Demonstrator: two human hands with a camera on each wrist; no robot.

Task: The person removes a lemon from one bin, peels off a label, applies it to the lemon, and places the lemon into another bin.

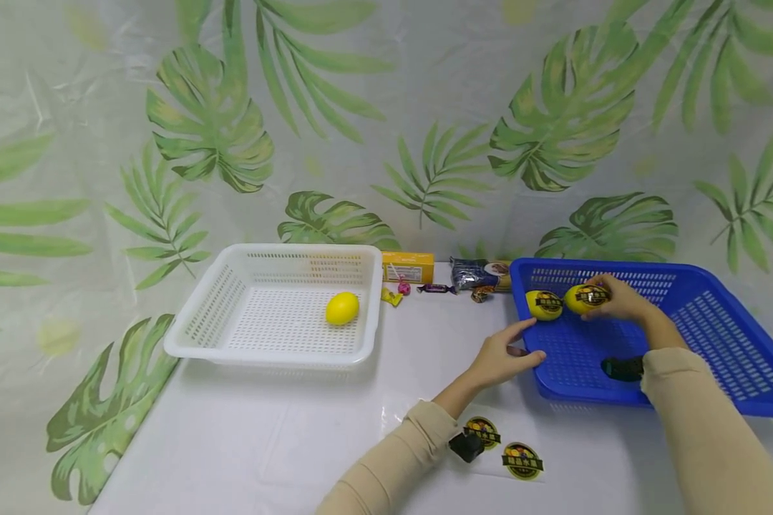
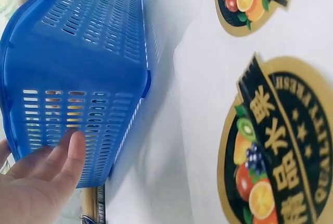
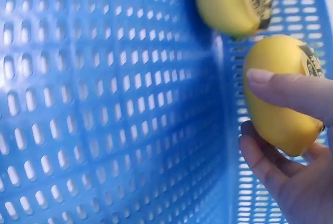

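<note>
My right hand (image 1: 625, 302) holds a yellow lemon (image 3: 278, 114) with a black-and-gold fruit label (image 3: 312, 60), its thumb across the near side and fingers beneath. This lemon is inside the blue basket (image 1: 592, 386). A second labelled lemon (image 1: 544, 305) lies beside it at the basket's left end. My left hand (image 1: 499, 357) is at the outside of the basket's left end, index finger by the rim and thumb extended toward the wall. In the left wrist view, its fingers (image 2: 76, 148) are against or very near the slotted wall; exact contact is unclear.
A white basket (image 1: 270, 356) at left holds one unlabelled lemon (image 1: 342, 308). Two round fruit labels (image 1: 522, 460) lie on the white table near my left forearm. Between the baskets, at the back, sit a yellow box (image 1: 409, 267), wrapped candies (image 1: 436, 289) and a dark packet (image 1: 470, 273).
</note>
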